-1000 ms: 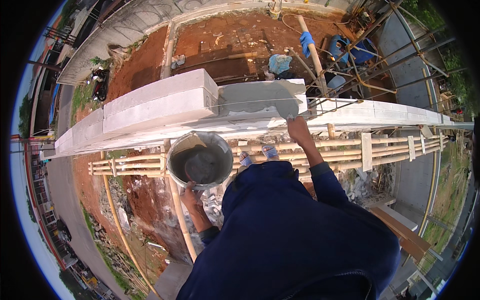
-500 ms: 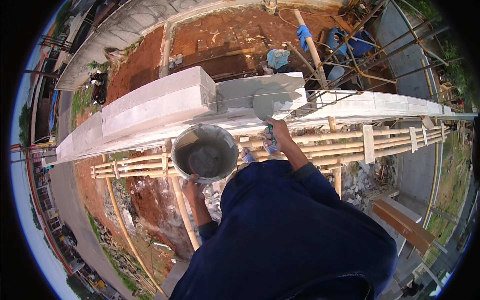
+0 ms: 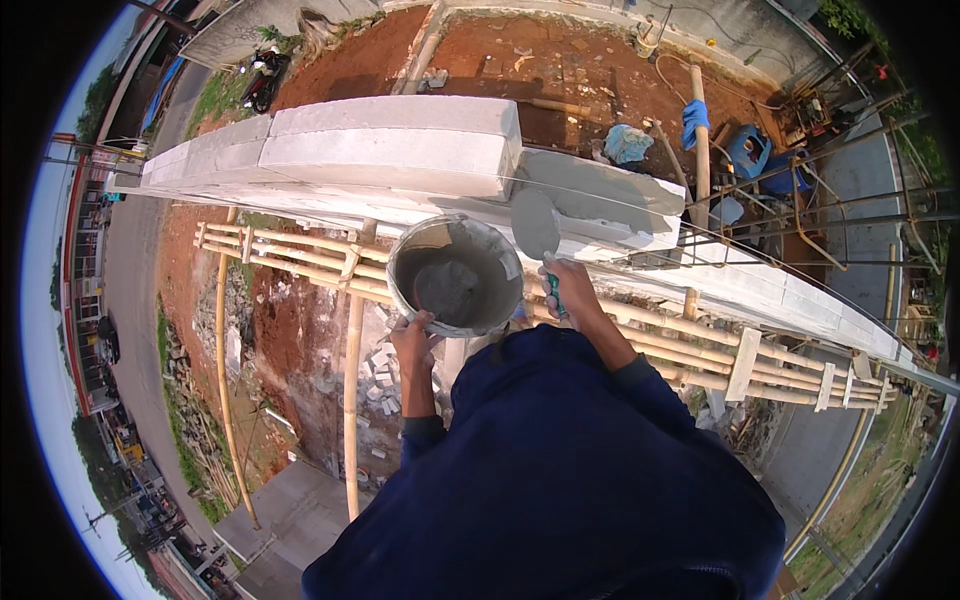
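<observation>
My left hand (image 3: 414, 345) grips the rim of a grey bucket (image 3: 493, 265) holding wet grey mortar. My right hand (image 3: 572, 292) is closed on the green handle of a trowel, whose rounded blade (image 3: 535, 222) is coated with mortar and sits just right of the bucket, over the near edge of the white block wall (image 3: 385, 150). Right of the top blocks, a lower stretch of wall carries a spread grey mortar layer (image 3: 625, 200). A thin string runs along the wall across it.
Bamboo railing (image 3: 680, 350) runs on my side of the wall, above rubble and red soil. Steel bars (image 3: 870, 215) and a pole with blue cloth (image 3: 695, 125) rise at the right. Blue containers (image 3: 750, 150) lie beyond. A road (image 3: 140, 300) runs at the left.
My right hand and trowel have moved left from the mortar patch to beside the bucket. The bucket is higher in view, and the wall now slants as my viewpoint has turned.
</observation>
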Demonstrator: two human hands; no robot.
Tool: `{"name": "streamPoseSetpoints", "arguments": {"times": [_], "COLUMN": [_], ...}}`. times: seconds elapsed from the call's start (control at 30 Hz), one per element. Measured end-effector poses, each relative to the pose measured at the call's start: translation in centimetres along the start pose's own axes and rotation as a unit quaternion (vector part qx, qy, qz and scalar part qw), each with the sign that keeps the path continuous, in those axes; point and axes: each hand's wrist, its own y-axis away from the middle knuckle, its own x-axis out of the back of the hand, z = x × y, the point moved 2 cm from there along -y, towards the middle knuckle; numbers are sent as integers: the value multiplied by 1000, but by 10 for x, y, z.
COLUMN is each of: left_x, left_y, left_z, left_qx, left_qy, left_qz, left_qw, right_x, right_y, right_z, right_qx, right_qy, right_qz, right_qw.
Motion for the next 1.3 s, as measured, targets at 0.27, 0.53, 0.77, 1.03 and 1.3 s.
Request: {"name": "streamPoseSetpoints", "arguments": {"times": [0.27, 0.53, 0.77, 1.03, 1.3], "left_x": [4, -13, -10, -1, 48], "left_y": [23, 51, 43, 18, 14], "left_z": [36, 97, 99, 64, 11], "left_qx": [-70, -210, -170, -85, 7], "left_qy": [-71, -209, -204, -197, -2], "left_qz": [-10, -38, -31, -30, 47], "left_qw": [995, 954, 964, 976, 999], "right_x": [-8, -102, -102, -62, 5], "right_y": [18, -24, 10, 3, 26], "right_z": [9, 32, 22, 21, 25], "right_qx": [287, 360, 248, -244, -135], "right_qy": [559, 766, 671, 114, -41], "right_qz": [-66, -15, -196, -298, -135], "right_qw": [775, 532, 671, 916, 981]}}
